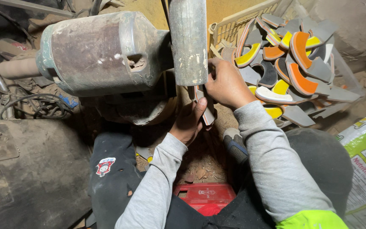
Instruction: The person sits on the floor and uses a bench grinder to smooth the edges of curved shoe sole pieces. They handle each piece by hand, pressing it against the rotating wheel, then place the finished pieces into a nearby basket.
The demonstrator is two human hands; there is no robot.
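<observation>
Fingers of both hands pinch one grey shoe-sole piece (206, 111) under the grinder's vertical pipe (188, 40): left hand (188, 121) grips it from below, right hand (227, 85) from above. It looks pressed to the machine for trimming; steady pressure seems needed. Behind, a cream plastic basket (234, 25) holds heaped grey, orange and yellow sole pieces (295, 63).

The sole piece (208, 111) is a flat, curved strip, pale grey with a thin orange edge, standing nearly upright just under the grey vertical pipe (188, 40) of the dusty machine. Both hands pinch it, so only its lower end shows clearly.
</observation>
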